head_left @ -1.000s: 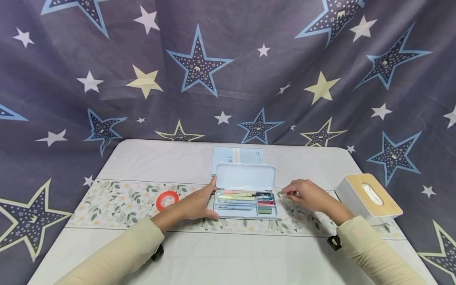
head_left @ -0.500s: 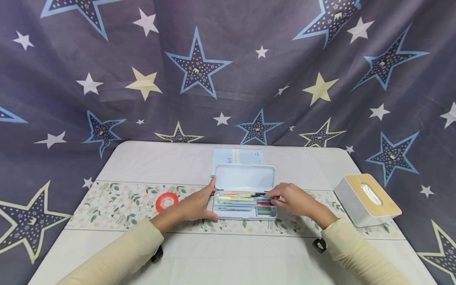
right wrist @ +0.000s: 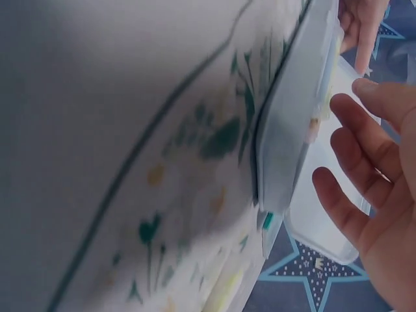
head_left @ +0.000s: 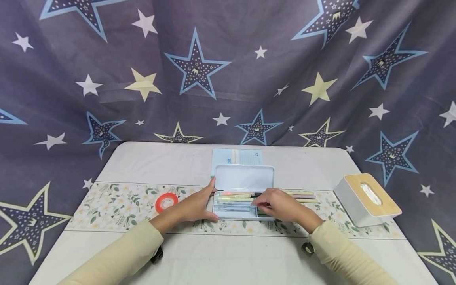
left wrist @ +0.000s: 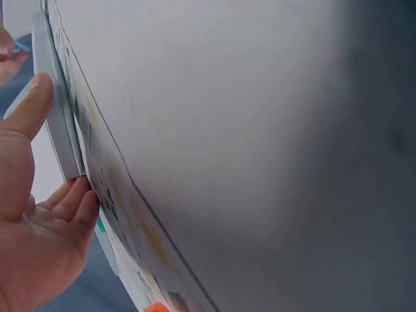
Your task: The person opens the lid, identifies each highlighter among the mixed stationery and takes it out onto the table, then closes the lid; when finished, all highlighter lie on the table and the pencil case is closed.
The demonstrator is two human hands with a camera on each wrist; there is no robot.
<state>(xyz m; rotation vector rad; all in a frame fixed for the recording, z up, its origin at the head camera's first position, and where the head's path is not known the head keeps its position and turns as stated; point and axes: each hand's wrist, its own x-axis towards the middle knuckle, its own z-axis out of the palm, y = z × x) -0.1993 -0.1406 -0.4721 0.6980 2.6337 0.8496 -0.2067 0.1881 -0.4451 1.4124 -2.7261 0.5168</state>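
A pale blue pencil case [head_left: 235, 217] lies with its lid [head_left: 244, 177] raised, pens [head_left: 235, 196] inside. My left hand [head_left: 196, 205] holds its left end, thumb at the front edge and fingertips at the back corner; in the left wrist view the thumb and fingers touch the case's side [left wrist: 62, 123]. My right hand [head_left: 281, 204] is over the case's right half and hides part of the contents. In the right wrist view its fingers bend loosely above the case, with nothing visible between thumb and index finger. Several pens [head_left: 303, 196] lie right of the case.
A red-rimmed roll of tape [head_left: 166, 203] is left of the left hand. Behind the case lies a light blue booklet [head_left: 249, 156]. A tissue box [head_left: 370, 200] with a wooden top stands at the right. A floral runner [head_left: 117, 204] crosses the white-covered table.
My right hand has moved left from beside the case to over its contents, uncovering the pens on the table to the right. The left hand stays at the left end.
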